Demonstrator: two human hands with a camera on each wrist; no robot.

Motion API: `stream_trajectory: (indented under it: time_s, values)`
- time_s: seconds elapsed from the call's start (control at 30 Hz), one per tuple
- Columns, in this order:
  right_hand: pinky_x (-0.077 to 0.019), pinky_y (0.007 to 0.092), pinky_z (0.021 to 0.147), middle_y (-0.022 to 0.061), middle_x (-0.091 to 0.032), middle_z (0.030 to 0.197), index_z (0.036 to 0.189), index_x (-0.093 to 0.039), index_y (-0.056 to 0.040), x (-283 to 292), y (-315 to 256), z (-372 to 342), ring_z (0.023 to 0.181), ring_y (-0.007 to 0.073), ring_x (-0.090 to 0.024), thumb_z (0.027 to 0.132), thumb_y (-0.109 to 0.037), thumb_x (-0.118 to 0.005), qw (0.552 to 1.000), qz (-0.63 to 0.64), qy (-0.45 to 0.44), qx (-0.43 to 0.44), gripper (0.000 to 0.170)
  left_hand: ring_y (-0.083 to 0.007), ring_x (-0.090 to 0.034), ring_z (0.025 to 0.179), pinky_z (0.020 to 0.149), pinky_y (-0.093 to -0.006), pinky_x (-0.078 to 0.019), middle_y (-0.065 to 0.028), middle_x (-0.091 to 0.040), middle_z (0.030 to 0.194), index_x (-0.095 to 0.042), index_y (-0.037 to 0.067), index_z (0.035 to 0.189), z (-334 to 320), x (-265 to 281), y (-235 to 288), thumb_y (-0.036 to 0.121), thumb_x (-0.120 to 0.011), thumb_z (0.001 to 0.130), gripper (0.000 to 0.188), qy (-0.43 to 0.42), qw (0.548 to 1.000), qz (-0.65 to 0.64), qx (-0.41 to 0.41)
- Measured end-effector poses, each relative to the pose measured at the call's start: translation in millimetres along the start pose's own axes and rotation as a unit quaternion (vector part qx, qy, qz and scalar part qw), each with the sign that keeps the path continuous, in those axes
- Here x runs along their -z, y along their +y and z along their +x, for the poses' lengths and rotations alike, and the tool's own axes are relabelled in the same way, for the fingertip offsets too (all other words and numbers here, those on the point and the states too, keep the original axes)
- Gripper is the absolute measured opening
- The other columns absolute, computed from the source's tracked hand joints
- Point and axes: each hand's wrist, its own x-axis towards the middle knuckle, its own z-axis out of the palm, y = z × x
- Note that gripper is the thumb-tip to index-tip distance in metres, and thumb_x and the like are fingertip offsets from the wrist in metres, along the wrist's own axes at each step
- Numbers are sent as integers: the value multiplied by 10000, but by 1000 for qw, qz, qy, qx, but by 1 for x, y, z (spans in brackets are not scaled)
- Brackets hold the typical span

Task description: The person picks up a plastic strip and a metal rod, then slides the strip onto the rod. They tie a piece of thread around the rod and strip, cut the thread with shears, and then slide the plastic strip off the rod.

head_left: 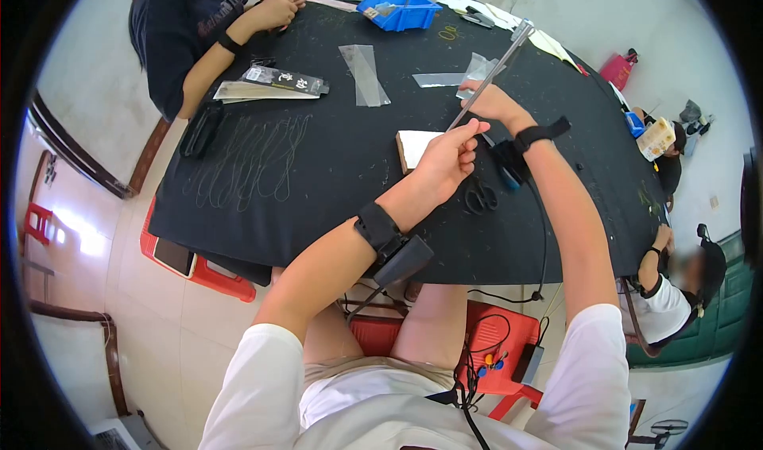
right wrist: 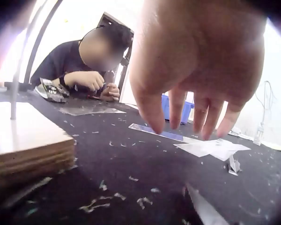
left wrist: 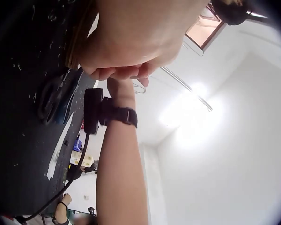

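Note:
My left hand (head_left: 445, 164) is close over a white-topped wooden block (head_left: 413, 150), fingers curled. In the left wrist view it pinches a thin loop of line (left wrist: 140, 89); much of that grip is hidden. A slender metal rod (head_left: 501, 65) rises past this hand; the right wrist view shows the rod (right wrist: 18, 79) standing on the block (right wrist: 33, 154). My right hand (head_left: 497, 104) reaches over clear plastic sleeves (head_left: 439, 80), also seen in the right wrist view, where its relaxed fingers (right wrist: 199, 115) hang apart with nothing between them.
Black scissors (head_left: 481, 197) lie close to my forearms. Loops of thin line (head_left: 254, 160) spread at the left, below a printed packet (head_left: 278, 79). More clear sleeves (head_left: 364, 75) and a blue bin (head_left: 400, 11) are farther back. Another person (head_left: 191, 33) works across the table.

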Motion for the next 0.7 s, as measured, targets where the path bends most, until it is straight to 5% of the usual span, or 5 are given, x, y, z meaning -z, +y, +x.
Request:
stream_trajectory:
  time_s: [0.13, 0.37, 0.5, 0.6, 0.7]
  values:
    - [-408, 363, 883, 238, -416, 1241, 1259, -368, -29, -23, 3, 38, 1043, 361, -501, 714, -156, -522, 978, -159, -136, 17, 581, -41, -276, 557, 530, -192, -256, 81, -312, 622, -565, 79, 1009, 2, 3, -1, 306, -520, 878, 265, 4, 1000, 15, -11]
    - [-483, 343, 738, 117, -643, 885, 918, -638, -60, -17, -29, 29, 847, 261, -612, 715, -166, -576, 992, -119, -10, 52, 237, -45, -278, 571, 538, -192, -257, 74, -314, 633, -567, 78, 1004, 2, 3, -3, 298, -515, 881, 258, 11, 999, 23, -20]
    - [-487, 331, 687, 106, -642, 855, 904, -639, -70, -20, -11, 27, 793, 262, -616, 709, -174, -581, 986, -147, -25, 78, 228, -45, -278, 568, 532, -194, -261, 73, -308, 631, -564, 83, 1006, 1, 1, -4, 297, -515, 880, 253, 9, 999, 38, -16]
    - [-478, 322, 648, 84, -649, 815, 883, -635, -53, -15, -2, 20, 742, 222, -622, 743, -192, -583, 990, -45, 103, 83, 204, -45, -287, 570, 536, -192, -265, 73, -320, 634, -565, 90, 1010, 3, 5, -3, 300, -518, 878, 253, 2, 999, 39, -17]
    - [-431, 275, 608, 35, -651, 820, 872, -617, -34, 23, -21, -12, 746, 130, -608, 800, -206, -571, 915, 315, 252, 7, 192, -44, -299, 575, 541, -190, -268, 74, -359, 647, -566, 97, 1015, 3, 5, -4, 305, -521, 875, 254, -3, 999, 40, -22]
